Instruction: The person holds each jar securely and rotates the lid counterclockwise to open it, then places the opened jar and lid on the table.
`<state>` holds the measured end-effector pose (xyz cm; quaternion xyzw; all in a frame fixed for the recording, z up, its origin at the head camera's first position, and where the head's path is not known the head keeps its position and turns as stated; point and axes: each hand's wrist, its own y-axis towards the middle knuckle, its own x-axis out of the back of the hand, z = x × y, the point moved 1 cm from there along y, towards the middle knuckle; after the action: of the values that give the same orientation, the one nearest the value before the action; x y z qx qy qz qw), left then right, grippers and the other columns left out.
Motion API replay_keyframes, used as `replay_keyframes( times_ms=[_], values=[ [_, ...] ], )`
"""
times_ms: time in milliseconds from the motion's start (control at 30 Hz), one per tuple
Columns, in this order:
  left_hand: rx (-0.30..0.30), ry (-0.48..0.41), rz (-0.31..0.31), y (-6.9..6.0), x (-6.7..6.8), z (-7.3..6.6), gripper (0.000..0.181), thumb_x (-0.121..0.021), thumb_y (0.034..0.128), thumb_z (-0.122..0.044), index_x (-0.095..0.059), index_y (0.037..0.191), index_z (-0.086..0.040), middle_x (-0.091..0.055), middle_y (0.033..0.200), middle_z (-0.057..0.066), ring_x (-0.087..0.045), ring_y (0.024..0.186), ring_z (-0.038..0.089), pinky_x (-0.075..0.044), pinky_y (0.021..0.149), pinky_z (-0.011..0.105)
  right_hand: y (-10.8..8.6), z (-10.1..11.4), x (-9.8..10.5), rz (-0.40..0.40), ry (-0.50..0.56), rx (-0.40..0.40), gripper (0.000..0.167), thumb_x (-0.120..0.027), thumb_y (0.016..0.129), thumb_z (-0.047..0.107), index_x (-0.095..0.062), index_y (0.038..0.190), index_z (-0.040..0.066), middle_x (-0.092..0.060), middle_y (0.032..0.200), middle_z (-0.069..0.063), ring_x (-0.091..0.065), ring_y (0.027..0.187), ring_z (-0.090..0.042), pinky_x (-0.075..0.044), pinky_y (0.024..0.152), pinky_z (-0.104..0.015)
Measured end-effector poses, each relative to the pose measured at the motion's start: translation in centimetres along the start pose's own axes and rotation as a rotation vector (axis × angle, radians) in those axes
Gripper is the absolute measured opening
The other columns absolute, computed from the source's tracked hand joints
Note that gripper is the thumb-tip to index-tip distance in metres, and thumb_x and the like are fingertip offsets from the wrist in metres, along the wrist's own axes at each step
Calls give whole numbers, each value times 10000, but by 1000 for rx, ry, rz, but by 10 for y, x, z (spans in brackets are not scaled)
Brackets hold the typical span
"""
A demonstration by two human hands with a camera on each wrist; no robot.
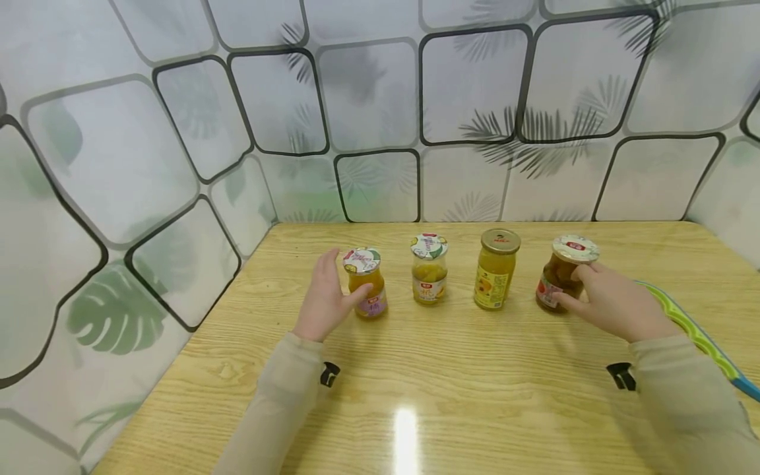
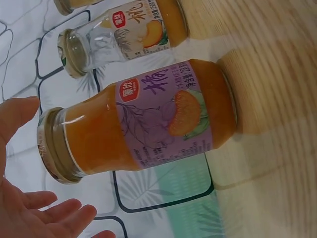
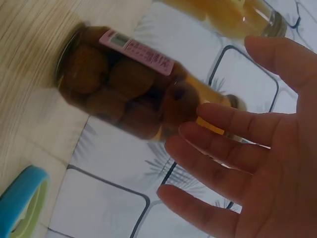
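My left hand point(image 1: 329, 297) is spread beside an orange fruit jar point(image 1: 369, 300) with a purple label and a patterned lid. In the left wrist view the thumb point(image 2: 17, 116) and fingers stand apart on either side of that jar's lid point(image 2: 57, 146). My right hand point(image 1: 620, 300) is at a jar of dark round fruit point(image 3: 129, 84) with a pale lid point(image 1: 575, 249). Its fingers point(image 3: 218, 168) are extended near the jar's neck, the thumb apart; whether they touch the glass I cannot tell.
Between the hands stand a peach-label jar point(image 1: 429, 270) and a taller yellow jar point(image 1: 496, 270) with a gold lid. A green and blue curved plastic strip point(image 1: 695, 333) lies at the right of the wooden table point(image 1: 451, 369). Patterned wall covering point(image 1: 380, 99) rises behind.
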<state>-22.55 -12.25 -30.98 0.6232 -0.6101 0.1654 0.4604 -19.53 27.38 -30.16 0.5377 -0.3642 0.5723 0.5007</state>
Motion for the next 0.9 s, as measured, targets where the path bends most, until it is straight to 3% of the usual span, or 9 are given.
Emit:
replay_keyframes(
  times_ms=[167,300,433,533,800,900],
  values=[
    [83,-143,42,2,-2,5,785,-647,807,-302,-200,1342,60,-302,1312,241,-341,1184,343,-322,957,435,-2,-21,-2,50,7,-58,615,-538,837,460,-512,985,-136,-539,915,-288,-556,741,-362,-453,556,-435],
    [110,-245,67,3,-2,6,760,-651,808,-267,-211,1340,51,-352,1293,223,-352,1179,338,-322,954,438,-6,-37,0,125,2,-130,709,-508,810,550,-503,956,-144,-536,811,-216,-541,675,-301,-437,511,-420],
    [118,-298,80,5,-4,8,712,-660,804,-252,-261,1319,36,-397,1267,193,-378,1162,322,-320,956,430,-12,-47,1,181,37,-223,600,-485,786,603,-464,642,21,-399,564,-26,-372,483,-148,-335,413,-311],
    [128,-310,83,6,-7,10,672,-664,800,-247,-304,1296,28,-414,1253,180,-394,1150,307,-322,958,418,-16,-52,-1,222,58,-293,550,-485,773,616,-332,543,141,-287,523,22,-267,464,-111,-265,421,-266],
    [202,-381,76,11,-15,13,653,-677,790,-223,-328,1287,17,-427,1253,174,-391,1162,294,-307,968,429,-15,-65,-4,395,25,-407,610,-455,744,680,-510,647,81,-415,625,-67,-395,557,-176,-358,512,-349],
    [237,-414,85,13,-17,14,660,-681,786,-220,-318,1287,11,-423,1258,171,-378,1177,289,-303,973,423,-14,-71,-8,424,25,-420,619,-460,729,694,-519,655,82,-410,629,-66,-394,563,-173,-353,526,-353]
  ],
)
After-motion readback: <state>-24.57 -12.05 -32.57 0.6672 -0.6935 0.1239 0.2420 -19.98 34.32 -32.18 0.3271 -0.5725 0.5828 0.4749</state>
